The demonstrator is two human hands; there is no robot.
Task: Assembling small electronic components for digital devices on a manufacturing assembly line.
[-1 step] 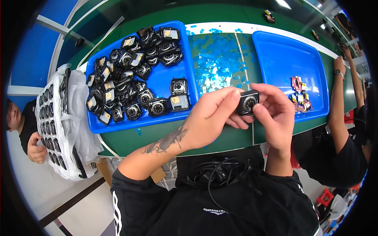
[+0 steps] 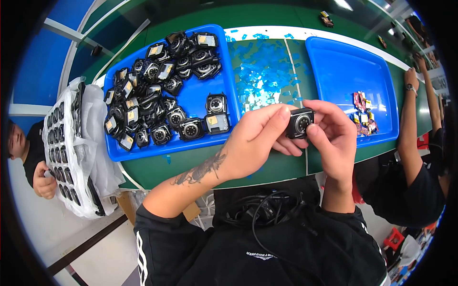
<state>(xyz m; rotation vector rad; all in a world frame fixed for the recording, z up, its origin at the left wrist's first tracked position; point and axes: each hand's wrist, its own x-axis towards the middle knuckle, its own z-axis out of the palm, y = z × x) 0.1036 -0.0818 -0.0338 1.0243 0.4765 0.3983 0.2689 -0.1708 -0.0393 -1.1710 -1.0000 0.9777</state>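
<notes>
Between my two hands, over the near edge of the green table, I hold a black smartwatch case (image 2: 301,123) with its round sensor back turned up. My left hand (image 2: 261,133) grips the case's left side, thumb on its upper left corner and fingers underneath. At the right side, my right hand (image 2: 335,138) pinches it, the thumb on the lower right of the face and the bent fingers behind the edge. The underside of the case is hidden. To the left, a blue tray (image 2: 191,105) carries a heap of similar black watch cases (image 2: 150,101), some showing grey inner faces with yellowish stickers.
Small blue film pieces (image 2: 262,71) litter the table beyond my hands. A second blue tray (image 2: 329,81) at the right holds small colourful wrapped pieces (image 2: 365,117). White foam trays of watch parts (image 2: 59,148) stand at far left beside a person. Another person's arm (image 2: 409,114) reaches in at right.
</notes>
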